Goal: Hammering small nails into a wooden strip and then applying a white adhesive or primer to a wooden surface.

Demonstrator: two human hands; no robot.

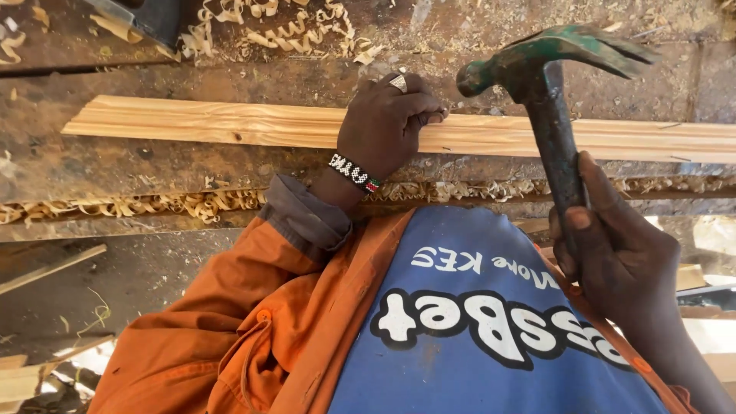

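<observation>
**One head cam, looking straight down**

Just a single view here, worn on the person's head and tilted steeply down over their own chest. It sits close in: the orange jacket [230, 337] and blue apron [475, 322] fill the bottom half, the workbench [153, 165] with the wooden strip [215, 123] crosses the top. No second view shares anything.

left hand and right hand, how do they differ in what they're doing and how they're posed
The left hand rests on the pale wooden moulding strip, fingers pinched at its top edge; the right hand is off the bench, fisted round the handle of a green claw hammer. The left hand lies low on the wood; the right holds the hammer head raised above the strip. The left wears a ring and beaded wristband; the right shows neither. Both are bare.
</observation>
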